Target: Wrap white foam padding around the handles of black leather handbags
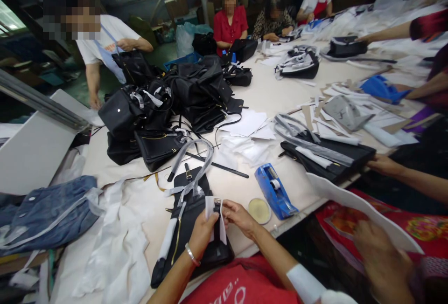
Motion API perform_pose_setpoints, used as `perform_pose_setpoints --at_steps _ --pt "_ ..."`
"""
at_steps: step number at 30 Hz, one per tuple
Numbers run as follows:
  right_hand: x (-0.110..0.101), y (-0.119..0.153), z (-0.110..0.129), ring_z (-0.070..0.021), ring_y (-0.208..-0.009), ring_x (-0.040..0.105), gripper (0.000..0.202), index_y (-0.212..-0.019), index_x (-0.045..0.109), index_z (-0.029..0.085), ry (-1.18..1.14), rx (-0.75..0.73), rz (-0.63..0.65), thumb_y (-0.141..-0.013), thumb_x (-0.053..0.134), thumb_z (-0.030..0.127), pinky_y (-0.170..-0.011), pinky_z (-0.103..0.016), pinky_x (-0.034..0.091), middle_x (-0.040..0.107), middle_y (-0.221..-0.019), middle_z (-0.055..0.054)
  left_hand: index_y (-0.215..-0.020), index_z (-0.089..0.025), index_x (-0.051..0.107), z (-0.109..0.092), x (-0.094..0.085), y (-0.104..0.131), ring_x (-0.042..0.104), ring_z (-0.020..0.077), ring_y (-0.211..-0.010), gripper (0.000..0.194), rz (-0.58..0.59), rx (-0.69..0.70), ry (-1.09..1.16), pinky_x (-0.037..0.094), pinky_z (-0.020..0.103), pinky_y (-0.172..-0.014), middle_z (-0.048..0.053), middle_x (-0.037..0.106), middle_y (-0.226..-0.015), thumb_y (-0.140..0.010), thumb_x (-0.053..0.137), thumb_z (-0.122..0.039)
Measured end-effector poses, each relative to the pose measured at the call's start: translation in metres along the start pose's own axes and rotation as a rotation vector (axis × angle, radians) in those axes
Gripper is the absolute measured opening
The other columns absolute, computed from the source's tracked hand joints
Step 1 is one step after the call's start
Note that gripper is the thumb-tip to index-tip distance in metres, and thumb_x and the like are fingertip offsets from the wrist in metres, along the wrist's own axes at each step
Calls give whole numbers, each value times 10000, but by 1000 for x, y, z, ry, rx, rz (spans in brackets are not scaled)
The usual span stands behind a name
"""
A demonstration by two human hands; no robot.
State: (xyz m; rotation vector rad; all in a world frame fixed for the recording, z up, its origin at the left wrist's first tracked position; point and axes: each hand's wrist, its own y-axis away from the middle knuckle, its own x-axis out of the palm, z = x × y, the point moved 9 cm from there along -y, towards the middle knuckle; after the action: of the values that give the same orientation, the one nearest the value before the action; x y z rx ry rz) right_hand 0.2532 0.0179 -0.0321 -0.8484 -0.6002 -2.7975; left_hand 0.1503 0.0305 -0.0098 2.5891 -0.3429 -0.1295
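Gripping the white slip (209, 205) between thumb and fingers, the left hand (202, 230) is working above the black bag (182, 229), which is lying on the table (140, 176) before the wearer. The right hand (241, 217) is curling its fingers beside the slip; their exact hold is not discernible. 1 blue tape dispenser (275, 192) and 1 round tin (259, 210) are resting nearby.

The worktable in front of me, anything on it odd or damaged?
No damage or spill stands out, but the blue plastic tape dispenser sits close to the edge of the pale worktable, and loose white paper sheets lie strewn untidily beside the heaped black bags.
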Motion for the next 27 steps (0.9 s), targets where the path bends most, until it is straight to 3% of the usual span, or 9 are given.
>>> perform_pose_setpoints --at_steps 6,9,14,17,19,22,27 --pt "-4 -5 22 -126 -722 550 284 -910 644 172 233 -139 -30 -757 635 411 -660 -253 443 609 -814 -8 -937 -168 687 -19 1 -5 619 264 -866 284 72 119 -274 465 350 -786 59 706 -814 -774 552 -357" --pt "-5 -2 30 -133 -709 564 234 -902 632 171 299 -162 -52 -778 604 367 -660 -259 451 610 -776 1 -984 -166 680 -28 2 1 606 266 -918 290 76 183 -310 433 366 -864 63 706 -881 -779 549 -324" --pt "-3 5 33 -124 -616 558 188 -886 601 175 402 -116 -94 -788 566 332 -598 -249 456 576 -692 21 -1194 -159 549 -11 16 13 573 266 -1048 459 117 137 3 424 386 -912 105 633 -1143 -788 574 -373" --pt "-7 6 39 -118 -657 551 135 -839 603 175 547 -165 -178 -777 573 291 -606 -226 428 584 -721 18 -1165 -167 542 -7 16 11 573 249 -1030 502 11 217 -60 423 363 -911 91 627 -1132 -716 667 -352" --pt "-10 4 40 -112 -644 540 123 -829 596 175 588 -173 -201 -775 578 284 -591 -215 410 577 -690 25 -1103 -160 555 -6 16 8 606 215 -890 435 -30 234 -138 465 327 -810 67 653 -999 -723 659 -344" --pt "-11 1 36 -105 -588 527 183 -904 587 177 511 -135 -112 -772 595 304 -540 -205 397 566 -647 38 -1067 -154 542 0 23 2 570 147 -615 339 79 162 -139 469 271 -592 14 622 -781 -799 561 -362" --pt "-3 1 33 -101 -500 550 311 -1038 545 188 335 -100 48 -781 601 354 -488 -212 416 601 -692 33 -963 -145 588 -8 33 1 583 151 -644 231 248 165 -94 468 279 -650 18 628 -760 -817 537 -317"
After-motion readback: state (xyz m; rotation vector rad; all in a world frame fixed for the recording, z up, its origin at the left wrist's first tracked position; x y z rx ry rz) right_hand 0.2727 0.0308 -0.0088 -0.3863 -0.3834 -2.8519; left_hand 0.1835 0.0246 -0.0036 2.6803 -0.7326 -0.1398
